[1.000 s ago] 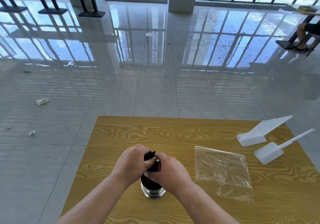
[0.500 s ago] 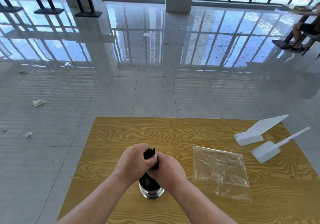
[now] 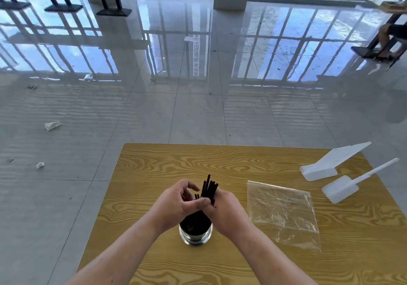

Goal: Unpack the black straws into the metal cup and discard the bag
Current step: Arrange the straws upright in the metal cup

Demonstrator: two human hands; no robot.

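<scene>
On the wooden table (image 3: 242,165), the bundle of black straws (image 3: 209,189) has been opened out since a moment ago: the tips, previously buried between both fists, now fan up and lean toward the far right above the hands. The straws are judged to be seated in the metal cup (image 3: 195,236) at the near centre of the table, so only loosening and release seem left for that step. The emptied clear bag (image 3: 283,213) lies flat to the right of the cup, apart from it, not yet discarded. The right hand (image 3: 226,211) is closed around the bundle just above the cup. The left hand (image 3: 179,203) has been relaxed: its fingers are curled open, thumb laid across the straws.
</scene>
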